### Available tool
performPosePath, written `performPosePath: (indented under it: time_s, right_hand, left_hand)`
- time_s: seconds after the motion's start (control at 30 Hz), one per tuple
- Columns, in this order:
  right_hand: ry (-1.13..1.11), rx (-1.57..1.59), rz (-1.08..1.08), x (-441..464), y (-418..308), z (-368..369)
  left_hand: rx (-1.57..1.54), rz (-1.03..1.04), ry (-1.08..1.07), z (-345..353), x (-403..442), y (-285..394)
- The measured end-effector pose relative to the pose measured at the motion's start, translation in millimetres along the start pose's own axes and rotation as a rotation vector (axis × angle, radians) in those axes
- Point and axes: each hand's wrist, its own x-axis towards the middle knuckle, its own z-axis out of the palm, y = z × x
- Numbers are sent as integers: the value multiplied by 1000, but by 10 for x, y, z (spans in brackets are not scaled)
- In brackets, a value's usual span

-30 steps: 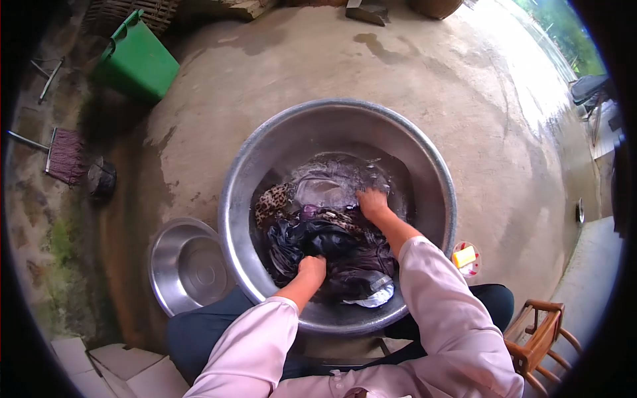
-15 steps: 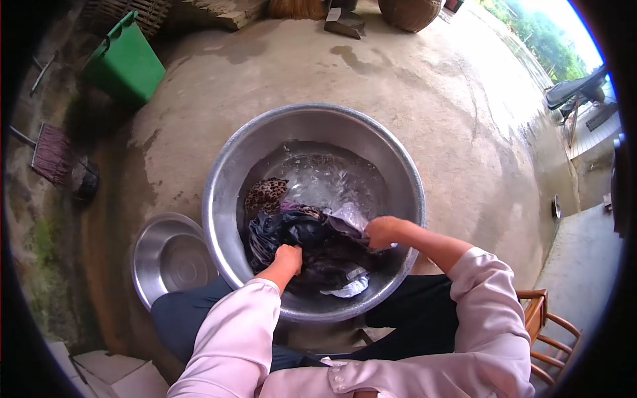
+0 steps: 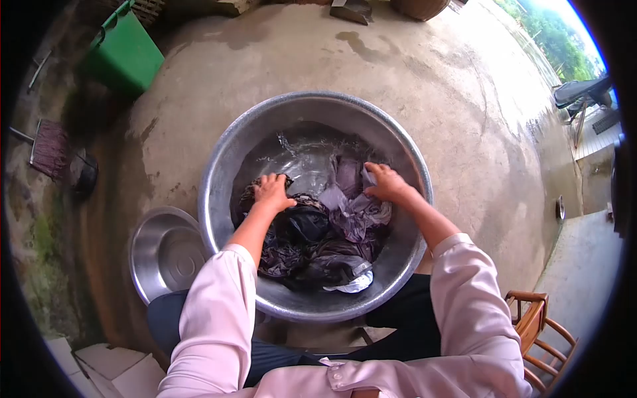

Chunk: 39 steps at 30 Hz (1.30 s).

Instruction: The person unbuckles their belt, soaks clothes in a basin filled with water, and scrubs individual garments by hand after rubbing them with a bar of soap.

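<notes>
Hands, two, both bare and both coming out of pale pink sleeves. Metal basins, two: one large, one small. Fabrics showing in the large basin, four: leopard-print, black, lilac and white. Green bin, one. Mop, one. Wooden chair, one.

Large basin (image 3: pixel 292 111): standing on the concrete floor (image 3: pixel 478 166) between the person's knees, and holding shallow water (image 3: pixel 288 161) with a wet heap of cloth. The water is lying open on the far side; the heap is filling the near side. Within it, the leopard-print cloth (image 3: pixel 247 199) is sitting at the left wall, the black cloth (image 3: pixel 306 225) is bunching in the middle, the lilac cloth (image 3: pixel 352 212) is crumpling on the right, and the white cloth (image 3: pixel 355 283) is poking out at the near edge.

Left hand (image 3: pixel 272 192): resting on the leopard-print cloth with its fingers spreading wide, gripping nothing. Right hand (image 3: pixel 389 184): touching the lilac cloth, its fingers bending; from where I am standing, I cannot tell whether they are pinching it.

Small basin (image 3: pixel 149 265): standing just left of the large one, showing its bare metal bottom.

Green bin (image 3: pixel 131 61): standing at the far left. Mop (image 3: pixel 50 150): lying nearer, beside a dark pot (image 3: pixel 85 176). Wooden chair (image 3: pixel 531 325): standing at the near right.
</notes>
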Motion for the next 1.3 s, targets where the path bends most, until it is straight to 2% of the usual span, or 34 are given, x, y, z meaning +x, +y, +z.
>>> performPosePath:
  time_s: [0.03, 0.13, 0.2, 0.27, 0.37, 0.4, 0.5, 0.6, 0.7, 0.77, 0.83, 0.97, 1.0, 1.1, 1.13, 1.23, 1.3]
  right_hand:
    - [-42, 23, -16, 31, -69, 169]
    - [-223, -187, 121, -47, -419, 663]
    - [-134, -268, 93, -55, -399, 1207]
    - [-100, -247, 121, -51, -376, 1450]
    - [-15, -423, 53, 11, -282, 1498]
    - [-57, -379, 39, 9, -309, 1380]
    - [95, -330, 116, 221, -181, 1560]
    - [83, 248, 394, 302, -198, 1575]
    - [-42, 269, 245, 31, -269, 1242]
    - [-166, 163, 206, -58, -259, 1135]
    - [-276, 40, 183, -238, -341, 894]
    - [-229, 2, 132, -596, -476, 510]
    - [-211, -2, 99, -748, -566, 362]
    - [-209, 20, 21, -1353, -906, -94]
    - [-130, 0, -21, -1515, -959, -85]
    - [-53, 32, -156, -1867, -1054, 111]
    - [-212, -69, -218, -1911, -1061, 437]
  left_hand:
    - [76, -21, -9, -44, -40, -46]
    - [-6, -190, -132, 143, -2, -308]
    - [-16, -219, -102, 304, -34, -305]
    - [-86, -203, -47, 533, -73, -354]
    - [-131, -198, -94, 736, -140, -307]
    - [1, -177, -4, 777, -224, -249]
    - [-230, -135, -159, 699, -335, -248]
    - [-46, 29, -128, 846, -512, -175]
    - [79, 253, -47, 796, -730, -21]
    - [93, 499, 62, 790, -840, -25]
    - [170, 579, 58, 791, -918, 34]
    - [252, 644, 14, 763, -1154, 105]
    - [276, 533, -85, 784, -1230, 110]
    - [522, 324, -110, 881, -1381, 79]
    - [544, 227, -147, 958, -1362, 54]
    - [590, 176, -163, 950, -1342, 22]
    - [497, 146, -181, 907, -1346, 10]
